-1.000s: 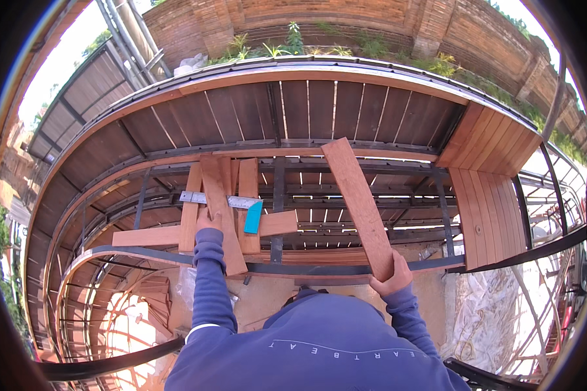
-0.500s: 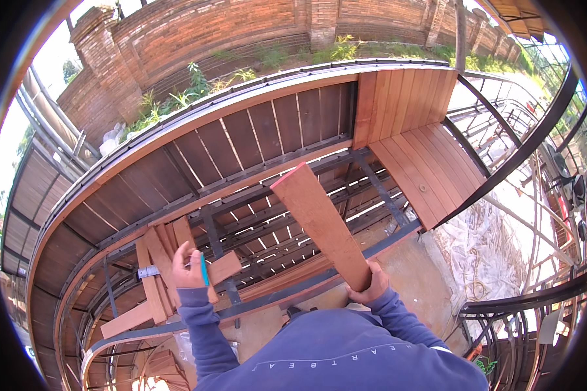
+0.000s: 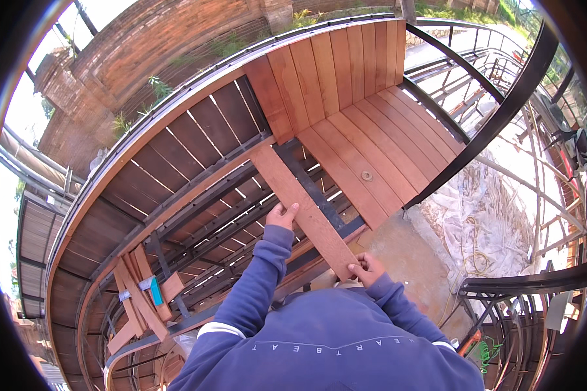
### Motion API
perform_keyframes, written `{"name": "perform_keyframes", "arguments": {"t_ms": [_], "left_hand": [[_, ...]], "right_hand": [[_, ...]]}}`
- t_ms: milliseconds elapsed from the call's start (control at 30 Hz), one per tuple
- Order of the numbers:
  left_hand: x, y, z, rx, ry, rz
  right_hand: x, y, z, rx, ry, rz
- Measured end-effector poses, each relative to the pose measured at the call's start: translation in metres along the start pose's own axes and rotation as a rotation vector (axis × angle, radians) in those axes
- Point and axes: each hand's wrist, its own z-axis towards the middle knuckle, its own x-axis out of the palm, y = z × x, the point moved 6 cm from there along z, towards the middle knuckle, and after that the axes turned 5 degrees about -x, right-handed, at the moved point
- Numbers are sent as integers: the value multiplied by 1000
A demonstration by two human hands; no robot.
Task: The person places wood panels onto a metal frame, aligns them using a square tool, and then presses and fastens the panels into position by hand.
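Observation:
A long reddish wooden plank point(image 3: 299, 203) lies slanted across the dark metal frame rails point(image 3: 228, 195) of a curved deck. My left hand point(image 3: 282, 215) grips the plank's left edge near its middle. My right hand point(image 3: 365, 268) holds the plank's near end, close to my chest. Both arms wear blue sleeves. The plank's far end points at the laid reddish deck boards point(image 3: 346, 111).
A pile of short wood offcuts point(image 3: 137, 296) with a blue-handled tool point(image 3: 155, 291) lies on the frame at lower left. A small round metal piece point(image 3: 366, 175) sits on the laid boards. Dark railings point(image 3: 502, 111) run at right; a brick wall point(image 3: 150, 45) stands behind.
My view has swung right. My left hand left the offcut pile and took hold of the plank's edge. The plank now lies nearer the laid boards.

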Motion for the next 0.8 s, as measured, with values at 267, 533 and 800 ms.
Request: {"name": "perform_keyframes", "arguments": {"t_ms": [267, 533, 800], "left_hand": [[25, 36, 94, -180, -76, 148], [40, 16, 110, -218, -141, 673], [25, 9, 131, -117, -245, 1304]], "right_hand": [[-43, -26, 38, 229, 26, 435], [-56, -26, 63, 202, 24, 414], [-59, -39, 73, 315, -7, 427]]}}
